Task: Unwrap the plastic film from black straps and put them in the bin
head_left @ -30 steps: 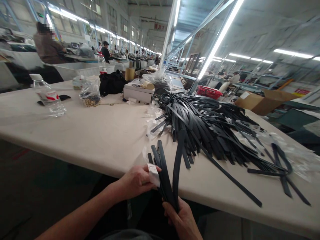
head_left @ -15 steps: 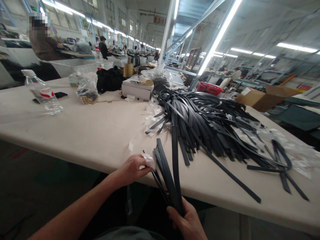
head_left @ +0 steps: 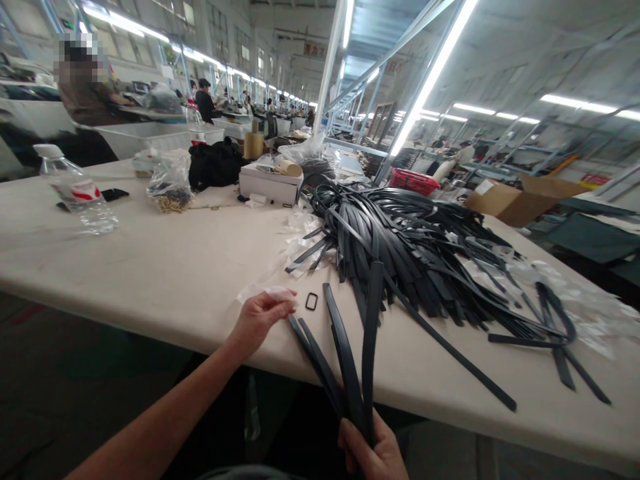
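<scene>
Tabletop (head_left: 175, 267), black loop (head_left: 307, 302) (newly visible)

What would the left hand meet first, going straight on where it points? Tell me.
Likely the black rectangular ring, though the left hand may be high enough to pass over it; depth is unclear.

Black straps (head_left: 352, 373), whitish film (head_left: 278, 293), beige tabletop (head_left: 200, 267), red basket (head_left: 413, 181)
</scene>
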`<state>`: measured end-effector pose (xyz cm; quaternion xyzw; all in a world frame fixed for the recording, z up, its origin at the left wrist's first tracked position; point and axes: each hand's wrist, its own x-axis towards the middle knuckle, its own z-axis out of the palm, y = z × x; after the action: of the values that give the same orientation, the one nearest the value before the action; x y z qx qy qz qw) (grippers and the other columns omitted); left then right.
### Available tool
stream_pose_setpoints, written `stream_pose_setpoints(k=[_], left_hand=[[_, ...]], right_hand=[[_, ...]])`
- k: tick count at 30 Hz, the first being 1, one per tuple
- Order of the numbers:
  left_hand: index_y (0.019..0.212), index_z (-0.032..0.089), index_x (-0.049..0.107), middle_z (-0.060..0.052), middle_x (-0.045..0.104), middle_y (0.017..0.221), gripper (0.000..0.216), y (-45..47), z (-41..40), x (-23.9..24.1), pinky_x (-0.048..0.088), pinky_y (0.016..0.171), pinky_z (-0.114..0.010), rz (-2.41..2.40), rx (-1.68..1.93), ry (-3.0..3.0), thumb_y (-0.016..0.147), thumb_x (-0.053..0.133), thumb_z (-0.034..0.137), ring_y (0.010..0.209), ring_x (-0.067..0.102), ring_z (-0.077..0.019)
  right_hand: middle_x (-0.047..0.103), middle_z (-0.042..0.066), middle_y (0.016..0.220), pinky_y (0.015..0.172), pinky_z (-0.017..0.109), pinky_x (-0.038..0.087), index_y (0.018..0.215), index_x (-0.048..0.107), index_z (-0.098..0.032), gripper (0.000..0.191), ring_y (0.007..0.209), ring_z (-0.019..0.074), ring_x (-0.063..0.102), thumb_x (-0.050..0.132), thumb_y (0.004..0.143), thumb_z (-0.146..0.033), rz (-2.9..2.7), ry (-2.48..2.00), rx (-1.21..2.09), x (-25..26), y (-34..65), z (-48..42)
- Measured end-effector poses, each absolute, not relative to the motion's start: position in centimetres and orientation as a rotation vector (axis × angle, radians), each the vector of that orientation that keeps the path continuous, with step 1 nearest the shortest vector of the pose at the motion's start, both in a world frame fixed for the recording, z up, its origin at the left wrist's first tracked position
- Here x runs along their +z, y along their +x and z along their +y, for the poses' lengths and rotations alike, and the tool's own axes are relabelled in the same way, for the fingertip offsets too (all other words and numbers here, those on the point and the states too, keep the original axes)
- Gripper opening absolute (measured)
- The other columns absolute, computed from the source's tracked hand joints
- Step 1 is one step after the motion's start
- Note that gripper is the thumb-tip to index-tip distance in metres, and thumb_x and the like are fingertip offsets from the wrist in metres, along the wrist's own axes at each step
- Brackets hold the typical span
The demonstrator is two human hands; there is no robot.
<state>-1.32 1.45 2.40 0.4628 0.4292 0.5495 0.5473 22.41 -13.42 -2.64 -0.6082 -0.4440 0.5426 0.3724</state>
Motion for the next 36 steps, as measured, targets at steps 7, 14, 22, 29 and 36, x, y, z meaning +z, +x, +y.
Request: stream_pose_setpoints(k=[7,14,22,29,36], left_hand=[[0.076,0.015,0.076,-0.009,0.069,0.118,0.029,0.7,1.1,3.0,0.053,0.066,-0.023,0.878,1.05,0.735,0.061,0.086,0.038,0.076,0.069,-0.014],[0.086,0.017,0.075,-0.002,0.071,0.081,0.033,1.6,2.6,1.6,0.053,0.062,-0.022,0.897,0.969,0.779,0.065,0.084,0.041,0.064,0.067,-0.0121],[0.072,0.014,0.075,-0.004,0.075,0.086,0.029,1.5,1.5,4.9,0.052,0.055,-0.017,0.811,1.17,0.692,0.056,0.089,0.035,0.055,0.063,-0.0076],[0.073,0.014,0.075,-0.003,0.075,0.082,0.026,0.9,-1.6,4.7,0.056,0.061,-0.017,0.754,1.158,0.472,0.058,0.09,0.029,0.064,0.066,-0.0095],[0.066,0.013,0.073,-0.003,0.075,0.08,0.023,1.0,-3.7,4.4,0.052,0.057,-0.014,0.626,1.128,0.354,0.057,0.091,0.022,0.055,0.061,-0.0046]], right_hand=[[0.062,0.002,0.068,0.046,0.025,0.038,0.107,0.064,-0.017,0.062,0.046,0.0095,0.047,0.064,0.073,-0.068,-1.178,-1.565,1.375,-5.2,22.4,-13.8],[0.058,-0.001,0.067,0.045,0.023,0.035,0.12,0.062,-0.022,0.062,0.046,0.0084,0.044,0.061,0.076,-0.067,-1.221,-1.527,1.371,-5.8,22.2,-14.3],[0.064,-0.001,0.066,0.044,0.022,0.036,0.126,0.056,-0.018,0.07,0.043,0.0081,0.047,0.073,0.07,-0.057,-1.003,-1.472,1.4,-5.1,22.2,-13.8],[0.047,-0.005,0.05,0.045,0.022,0.028,0.067,0.059,-0.014,0.05,0.041,0.0051,0.038,0.077,0.065,-0.061,-0.766,-1.084,1.709,-4.8,24.6,-12.6],[0.041,-0.009,0.057,0.042,0.018,0.023,0.11,0.068,-0.014,0.057,0.042,0.0015,0.023,0.074,0.072,-0.056,-0.421,-0.583,1.971,-5.1,25.5,-12.8]])
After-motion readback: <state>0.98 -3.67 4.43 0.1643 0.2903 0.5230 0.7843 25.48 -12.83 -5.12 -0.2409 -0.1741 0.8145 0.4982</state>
